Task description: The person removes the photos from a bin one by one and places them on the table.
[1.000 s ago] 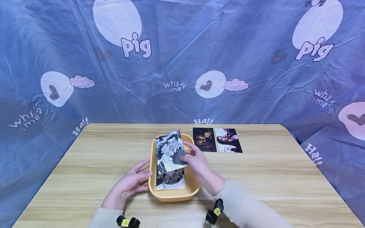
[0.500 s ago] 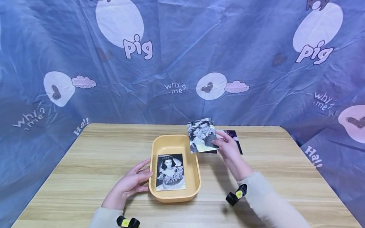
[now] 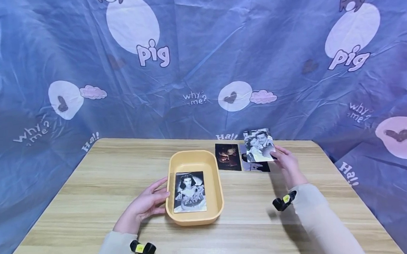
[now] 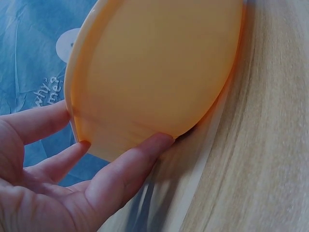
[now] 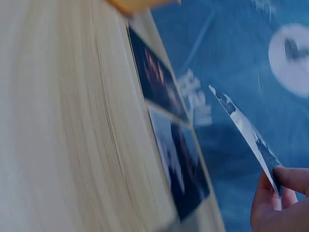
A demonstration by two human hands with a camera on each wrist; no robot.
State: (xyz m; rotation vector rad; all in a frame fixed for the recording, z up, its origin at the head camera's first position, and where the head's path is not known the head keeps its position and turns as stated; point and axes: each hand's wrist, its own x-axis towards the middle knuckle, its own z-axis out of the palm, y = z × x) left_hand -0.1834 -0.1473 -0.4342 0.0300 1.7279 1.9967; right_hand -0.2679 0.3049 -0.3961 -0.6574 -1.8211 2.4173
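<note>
My right hand [image 3: 285,162] pinches a black-and-white photo card [image 3: 258,145] of a couple by its lower right corner. In the right wrist view this card [image 5: 246,128] is seen nearly edge-on, raised off the table. It overlaps a colour photo card [image 3: 262,167] lying at the back right of the table. Left of that one lies a dark photo card [image 3: 228,156]. My left hand [image 3: 146,202] touches the left side of a yellow tray [image 3: 214,213], its spread fingertips against the outer wall [image 4: 159,72] and rim. Inside the tray lies another black-and-white photo card [image 3: 189,192], showing a woman.
A light wood table [image 3: 98,180] carries everything. Its back edge meets a blue printed curtain [image 3: 198,45] that hangs behind. Each wrist wears a small black camera, such as the left one [image 3: 143,249], on a pale sleeve.
My right hand has lifted the couple photo card out of the tray and carried it right, past the dark card, to above the colour card. My left hand stays at the tray.
</note>
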